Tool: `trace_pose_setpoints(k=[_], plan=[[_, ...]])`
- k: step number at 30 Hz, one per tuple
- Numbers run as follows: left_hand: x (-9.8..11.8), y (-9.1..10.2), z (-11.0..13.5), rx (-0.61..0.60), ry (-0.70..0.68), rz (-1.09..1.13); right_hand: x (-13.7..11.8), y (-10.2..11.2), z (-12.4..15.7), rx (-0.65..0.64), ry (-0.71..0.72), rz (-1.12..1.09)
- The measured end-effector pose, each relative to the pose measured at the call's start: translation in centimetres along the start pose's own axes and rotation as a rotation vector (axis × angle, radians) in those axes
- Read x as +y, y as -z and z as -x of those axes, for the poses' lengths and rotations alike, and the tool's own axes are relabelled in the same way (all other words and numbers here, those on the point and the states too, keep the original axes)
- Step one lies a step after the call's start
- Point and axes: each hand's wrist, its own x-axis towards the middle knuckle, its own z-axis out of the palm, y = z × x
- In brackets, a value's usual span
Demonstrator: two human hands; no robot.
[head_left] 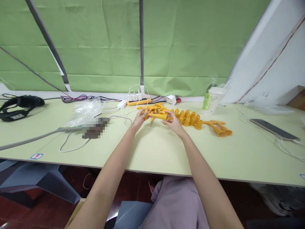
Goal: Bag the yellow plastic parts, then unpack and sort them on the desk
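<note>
A yellow plastic piece with a tube-like, flared right end [159,116] is held level above the table between both hands. My left hand [140,118] is closed round its left end. The fingers of my right hand [173,122] pinch the flared end. Behind the hands lies a heap of yellow branching parts [157,107]. Rows of yellow cup-shaped pieces [187,121] stand just right of my right hand. Further right, yellow pieces with long forked arms and flared ends [218,127] lie on the table.
A lidded cup [214,98] stands at the back right, and a phone [274,128] lies at the right. A power strip [138,101] with white plugs and cables sits at the back. Clear plastic wrapping [87,109] and a black headset [20,106] are at the left.
</note>
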Motion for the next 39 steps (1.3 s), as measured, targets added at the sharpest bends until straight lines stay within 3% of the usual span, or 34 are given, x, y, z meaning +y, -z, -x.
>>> trace_pose_setpoints(k=[4,8,12,18,39], plan=[[0.0,0.3,-0.1,0.014,0.012,-0.013,0.4,-0.3,-0.4,0.016,-0.036,-0.113],[0.3,0.0,0.0,-0.015,0.021,-0.028,0.4,-0.1,-0.2,-0.003,-0.103,-0.062],[0.4,-0.2,0.1,-0.031,0.004,-0.031,0.2,0.1,0.0,-0.041,-0.105,0.003],[0.5,0.0,0.2,-0.014,0.016,-0.058,0.4,-0.3,-0.4,-0.018,-0.047,-0.140],[0.5,0.6,-0.1,-0.013,0.032,-0.164,1.2,-0.3,-1.0,0.045,-0.178,-0.260]])
